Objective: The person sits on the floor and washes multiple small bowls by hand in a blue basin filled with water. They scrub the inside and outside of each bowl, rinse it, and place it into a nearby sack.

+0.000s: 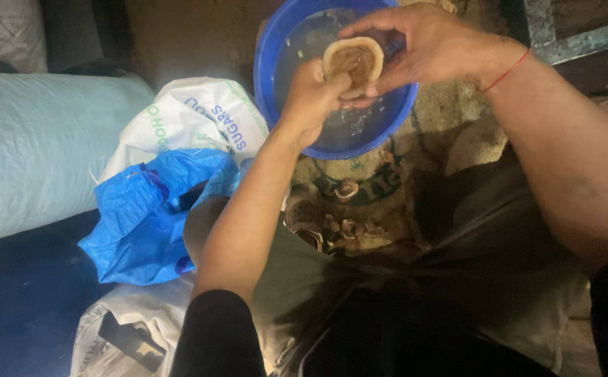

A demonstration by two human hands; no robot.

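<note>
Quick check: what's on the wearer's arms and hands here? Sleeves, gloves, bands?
Both hands are bare, no gloves. The right hand has a thin red thread band at the wrist. The left hand has none; its forearm is bare up to a dark sleeve near the elbow. No right sleeve shows.

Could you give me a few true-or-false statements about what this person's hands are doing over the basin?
1. Both hands hold a round, pale cup-shaped piece over the blue basin. True.
2. The basin is dry. False: it holds water.
3. The right hand has a red thread at its wrist. True.
4. The left hand rests on the blue bag. False: it is on the piece, above the basin.
5. The basin is red. False: it is blue.
</note>
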